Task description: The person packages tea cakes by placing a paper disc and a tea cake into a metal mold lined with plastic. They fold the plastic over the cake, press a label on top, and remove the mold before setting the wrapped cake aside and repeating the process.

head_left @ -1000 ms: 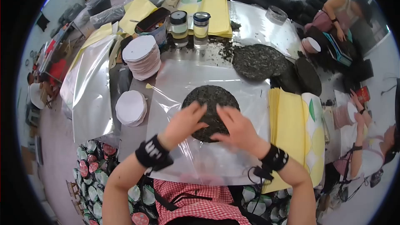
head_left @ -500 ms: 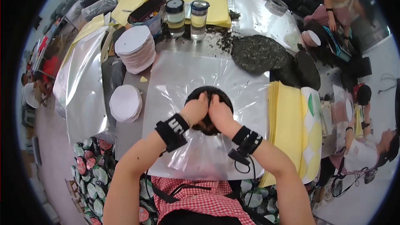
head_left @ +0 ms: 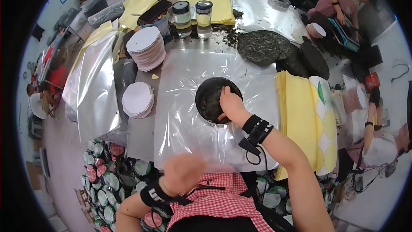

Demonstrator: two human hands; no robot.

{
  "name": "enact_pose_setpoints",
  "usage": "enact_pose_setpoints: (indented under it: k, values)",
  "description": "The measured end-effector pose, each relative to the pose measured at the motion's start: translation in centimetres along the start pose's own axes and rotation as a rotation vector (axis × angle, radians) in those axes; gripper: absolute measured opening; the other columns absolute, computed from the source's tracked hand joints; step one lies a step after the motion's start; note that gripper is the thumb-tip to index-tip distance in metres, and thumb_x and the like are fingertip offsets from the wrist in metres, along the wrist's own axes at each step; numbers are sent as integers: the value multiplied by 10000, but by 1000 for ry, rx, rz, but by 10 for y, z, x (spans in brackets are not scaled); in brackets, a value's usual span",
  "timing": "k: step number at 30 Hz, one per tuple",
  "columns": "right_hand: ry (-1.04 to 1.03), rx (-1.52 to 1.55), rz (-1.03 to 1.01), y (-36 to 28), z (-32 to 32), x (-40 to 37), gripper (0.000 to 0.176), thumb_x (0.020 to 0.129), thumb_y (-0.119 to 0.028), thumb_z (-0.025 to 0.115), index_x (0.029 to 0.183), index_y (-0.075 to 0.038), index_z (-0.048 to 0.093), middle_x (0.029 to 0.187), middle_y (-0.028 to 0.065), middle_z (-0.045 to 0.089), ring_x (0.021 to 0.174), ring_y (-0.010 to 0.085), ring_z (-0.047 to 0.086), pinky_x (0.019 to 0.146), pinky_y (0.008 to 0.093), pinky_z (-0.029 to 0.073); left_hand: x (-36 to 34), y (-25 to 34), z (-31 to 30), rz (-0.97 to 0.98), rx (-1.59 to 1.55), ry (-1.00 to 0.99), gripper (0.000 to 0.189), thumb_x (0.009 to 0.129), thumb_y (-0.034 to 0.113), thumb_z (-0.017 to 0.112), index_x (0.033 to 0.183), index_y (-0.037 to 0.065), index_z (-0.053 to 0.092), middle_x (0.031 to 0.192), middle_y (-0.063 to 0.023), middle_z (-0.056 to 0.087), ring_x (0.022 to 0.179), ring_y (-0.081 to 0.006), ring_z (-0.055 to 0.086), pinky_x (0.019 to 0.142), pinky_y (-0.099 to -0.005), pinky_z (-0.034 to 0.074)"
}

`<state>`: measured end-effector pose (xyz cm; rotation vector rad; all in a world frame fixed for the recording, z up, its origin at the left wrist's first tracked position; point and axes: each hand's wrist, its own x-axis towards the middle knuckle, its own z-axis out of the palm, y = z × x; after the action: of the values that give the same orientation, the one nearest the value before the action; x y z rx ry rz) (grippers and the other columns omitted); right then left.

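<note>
A round dark disc [head_left: 209, 99] lies in the middle of a shiny clear plastic sheet [head_left: 180, 141] on the table. Over the disc's right half is my right hand [head_left: 231, 103], its fingers curled onto the dark surface; whether they pinch any of it is hidden. My left hand [head_left: 184, 174] is at the sheet's near edge, above the red checked apron [head_left: 214, 199], away from the disc. Motion smears its fingers. Both wrists wear black straps.
Round white papers [head_left: 146, 47] form two stacks on the left. Two lidded glasses [head_left: 182, 19] stand at the back. Dark pressed discs [head_left: 262, 46] lie back right, above yellow paper sheets [head_left: 298, 120]. Co-workers [head_left: 377, 146] sit at the right.
My left hand has left the disc and moved down toward my body. My right hand stays on the disc, slightly further right, and more of the disc's surface shows.
</note>
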<state>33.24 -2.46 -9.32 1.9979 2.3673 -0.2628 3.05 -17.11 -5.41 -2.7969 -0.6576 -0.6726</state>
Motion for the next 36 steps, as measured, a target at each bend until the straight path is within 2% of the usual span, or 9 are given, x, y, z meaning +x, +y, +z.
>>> enact_pose_setpoints:
  k: [2, 4, 11, 15, 19, 23, 26, 29, 36]
  values:
    - [31, -6, 15, 0, -1, -6, 1186, 448, -402, 966, 1324, 183, 419, 1106, 213, 538, 834, 296, 703, 733, 317, 595, -18, 8, 34, 285, 201, 156, 206, 884, 221, 680, 899, 22, 628, 1240, -128, 625, 1275, -378, 521, 1111, -587, 342]
    - [30, 9, 57, -6, -4, -11, 1092, 464, -414, 968, 1257, 159, 482, 1088, 194, 535, 828, 285, 704, 726, 313, 598, -6, -4, 64, -99, -791, -480, 313, 864, 257, 704, 1028, -3, 645, 1284, -168, 598, 1285, -402, 495, 1131, -590, 310]
    - [192, 216, 17, -5, 0, -25, 727, 638, -295, 904, 1174, 76, 584, 1053, 216, 590, 893, 352, 681, 780, 364, 573, 121, -60, 105, -209, -265, -206, 1209, 682, 615, 789, 1477, -118, 247, 1535, -309, 307, 1471, -429, 257, 1217, -545, 123]
    - [844, 360, 354, 36, -28, -120, 536, 772, -188, 782, 1234, 7, 593, 1194, 222, 609, 1147, 384, 559, 957, 473, 464, 119, -63, 109, -201, -363, -165, 1181, 648, 682, 763, 1387, -156, 380, 1479, -286, 412, 1444, -409, 321, 1218, -522, 144]
    - [150, 1132, 777, 91, 12, -184, 420, 863, -134, 746, 1227, 14, 600, 1001, 147, 682, 910, 257, 660, 836, 344, 524, 123, -58, 112, -260, -405, -162, 963, 678, 685, 747, 1182, -119, 586, 1280, -283, 588, 1353, -386, 462, 1201, -516, 191]
    - [1208, 1497, 605, 129, -51, -176, 170, 935, -4, 630, 1105, 3, 636, 909, 42, 655, 758, 114, 604, 692, 262, 523, 114, -54, 123, -497, -536, -128, 611, 757, 542, 762, 1026, 6, 644, 1008, -158, 657, 1041, -349, 602, 1086, -483, 346]
    - [614, 1734, 484, 147, 63, -166, 409, 904, -61, 710, 1274, 22, 554, 1071, 107, 637, 958, 185, 636, 859, 333, 537, 126, -51, 132, -655, -494, -21, 441, 768, 410, 785, 970, 51, 629, 897, -106, 623, 871, -329, 600, 964, -452, 415]
    - [473, 1540, 235, 35, 47, -110, 1261, 700, -170, 917, 1579, 10, 32, 1529, 268, 352, 1443, 365, 343, 1181, 435, 309, 151, -45, 113, -759, -411, 64, 365, 716, 218, 825, 941, 57, 587, 946, -88, 582, 902, -301, 573, 856, -428, 421]
    - [873, 569, -168, -27, -14, -30, 482, 788, -49, 706, 1262, -51, 619, 1276, 156, 613, 1212, 364, 560, 1054, 440, 439, 127, -73, 112, -763, -708, 169, 913, 687, 214, 855, 1435, 3, 377, 1376, -188, 468, 1335, -338, 413, 1126, -445, 301]
